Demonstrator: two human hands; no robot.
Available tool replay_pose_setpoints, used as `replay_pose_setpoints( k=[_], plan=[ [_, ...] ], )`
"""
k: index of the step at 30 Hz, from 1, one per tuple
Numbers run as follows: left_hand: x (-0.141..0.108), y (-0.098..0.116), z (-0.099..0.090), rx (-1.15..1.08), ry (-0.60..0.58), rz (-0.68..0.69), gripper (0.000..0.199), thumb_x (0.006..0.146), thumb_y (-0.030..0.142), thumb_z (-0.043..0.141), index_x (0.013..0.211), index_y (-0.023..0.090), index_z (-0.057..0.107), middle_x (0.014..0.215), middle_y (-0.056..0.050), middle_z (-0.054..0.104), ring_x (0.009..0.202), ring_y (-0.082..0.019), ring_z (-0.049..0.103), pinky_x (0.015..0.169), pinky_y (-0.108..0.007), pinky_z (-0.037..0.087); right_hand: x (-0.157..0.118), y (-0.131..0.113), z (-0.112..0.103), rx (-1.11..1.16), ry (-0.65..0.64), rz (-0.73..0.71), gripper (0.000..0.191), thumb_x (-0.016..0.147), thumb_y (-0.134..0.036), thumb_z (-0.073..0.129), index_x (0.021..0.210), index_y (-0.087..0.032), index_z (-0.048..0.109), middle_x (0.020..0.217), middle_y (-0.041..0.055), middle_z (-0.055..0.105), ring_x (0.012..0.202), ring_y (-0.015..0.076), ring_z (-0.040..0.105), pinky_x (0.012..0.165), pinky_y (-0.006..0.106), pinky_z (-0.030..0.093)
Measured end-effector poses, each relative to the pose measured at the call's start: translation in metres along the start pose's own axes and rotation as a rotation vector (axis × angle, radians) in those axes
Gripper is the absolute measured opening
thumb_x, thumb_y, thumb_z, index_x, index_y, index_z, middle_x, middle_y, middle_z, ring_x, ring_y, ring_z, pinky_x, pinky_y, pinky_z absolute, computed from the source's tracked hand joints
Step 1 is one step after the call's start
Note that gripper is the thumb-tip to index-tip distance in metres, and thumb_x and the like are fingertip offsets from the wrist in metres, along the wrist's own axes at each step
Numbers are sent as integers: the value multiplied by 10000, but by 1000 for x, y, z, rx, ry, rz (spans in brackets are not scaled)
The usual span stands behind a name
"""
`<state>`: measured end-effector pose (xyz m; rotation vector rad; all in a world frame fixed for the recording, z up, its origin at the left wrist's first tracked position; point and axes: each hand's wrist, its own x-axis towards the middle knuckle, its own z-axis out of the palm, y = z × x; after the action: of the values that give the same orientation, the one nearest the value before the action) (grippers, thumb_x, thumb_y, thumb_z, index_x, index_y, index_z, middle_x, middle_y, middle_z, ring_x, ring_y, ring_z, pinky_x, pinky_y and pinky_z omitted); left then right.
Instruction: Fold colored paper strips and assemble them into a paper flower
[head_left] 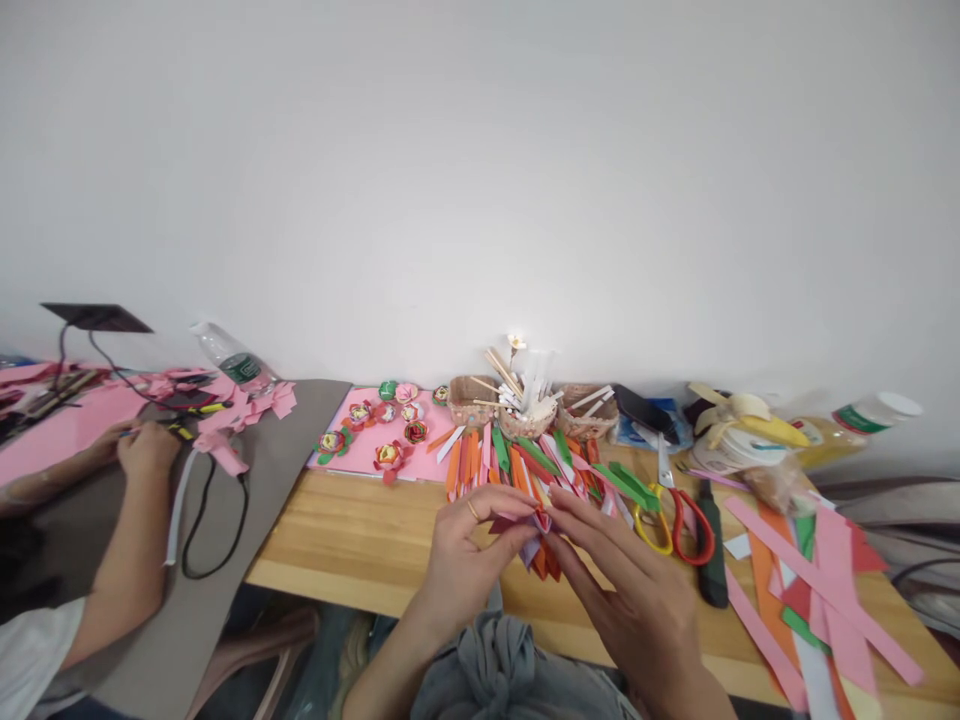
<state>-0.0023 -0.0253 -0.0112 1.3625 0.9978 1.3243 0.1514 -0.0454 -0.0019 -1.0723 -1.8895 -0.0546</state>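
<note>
Bottom centre of the frame, both the left hand [469, 545] and right hand [637, 580] are pinching a small folded pink paper piece [529, 522] between their fingertips, just above the wooden table [352, 540]. Loose coloured paper strips [525, 455] fan out right behind it, scissors [671, 515] lie to the right, and a co-worker's hand [146, 445] works at far left.

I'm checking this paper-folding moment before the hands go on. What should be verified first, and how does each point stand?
1. Left hand grips the folded paper piece: ok.
2. Right hand pinches the same piece: ok.
3. Fold edges aligned: cannot tell, fingers hide them.
4. Scissors lie apart from both hands: ok.
5. Paper strips lie just behind the hands: ok.
6. Co-worker's hand stays far off at the left: ok.
</note>
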Motion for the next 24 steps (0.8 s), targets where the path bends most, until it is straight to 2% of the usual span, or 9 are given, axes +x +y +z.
replay_pose_setpoints(
  k=[7, 17, 24],
  plan=[
    [-2, 0, -1, 41, -19, 31, 58, 740, 138, 663, 782, 176, 677, 895, -84, 727, 828, -185, 663, 729, -296, 530, -1, 1, 0, 6, -6, 4, 258, 805, -90, 581, 1021, -192, 679, 1002, 92, 729, 872, 200, 706, 796, 279, 588],
    [0, 2, -2, 45, -71, 23, 46, 745, 149, 662, 781, 177, 660, 835, -71, 692, 789, -171, 636, 707, -281, 509, 0, 2, -3, 23, -23, -19, 269, 803, -82, 582, 1025, -204, 669, 999, 76, 731, 861, 188, 708, 781, 268, 591],
    [4, 5, -5, 88, -122, 145, 53, 760, 130, 645, 757, 180, 628, 811, -54, 649, 797, -169, 609, 727, -289, 475, 1, 1, -5, 35, -24, -13, 252, 809, -98, 583, 1012, -218, 675, 992, 65, 734, 849, 186, 711, 773, 263, 593]
  ],
)
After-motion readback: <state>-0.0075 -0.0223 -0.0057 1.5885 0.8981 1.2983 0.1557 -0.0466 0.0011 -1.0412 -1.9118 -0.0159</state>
